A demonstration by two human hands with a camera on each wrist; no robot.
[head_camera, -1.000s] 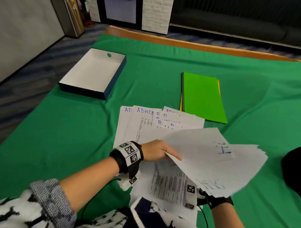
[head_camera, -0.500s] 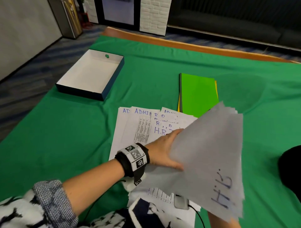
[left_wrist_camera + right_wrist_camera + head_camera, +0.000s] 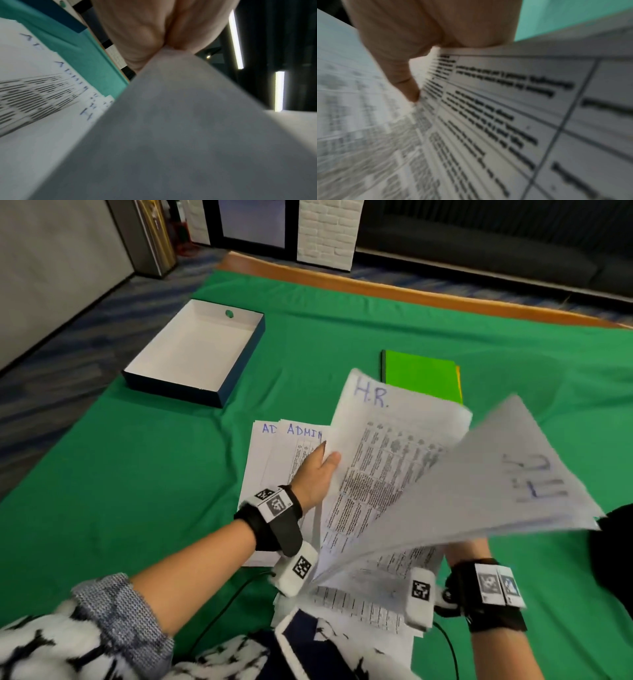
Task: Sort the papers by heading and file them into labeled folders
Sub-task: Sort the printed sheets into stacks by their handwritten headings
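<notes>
My left hand (image 3: pixel 318 470) pinches the left edge of a printed sheet headed H.R. (image 3: pixel 387 446) and holds it tilted above the table; in the left wrist view the fingers (image 3: pixel 145 33) close on that paper edge. A fanned stack of papers (image 3: pixel 496 491), its top sheet also headed H.R., hangs at the right. My right hand (image 3: pixel 436 54) grips the stack from below, thumb (image 3: pixel 409 88) on the print; in the head view the papers hide the hand. Sheets headed ADMIN (image 3: pixel 301 430) lie flat on the green cloth. A green folder (image 3: pixel 421 374) lies on a yellow one behind them.
An open white box with dark blue walls (image 3: pixel 236 378) sits at the far left of the green cloth (image 3: pixel 137 474). More printed sheets (image 3: pixel 363 607) lie near the front edge by my body. A dark object (image 3: pixel 616 559) is at the right edge.
The right hand's stack has swung up and rightward, fanning out. The left hand left the stack's face and now lifts an H.R. sheet by its edge.
</notes>
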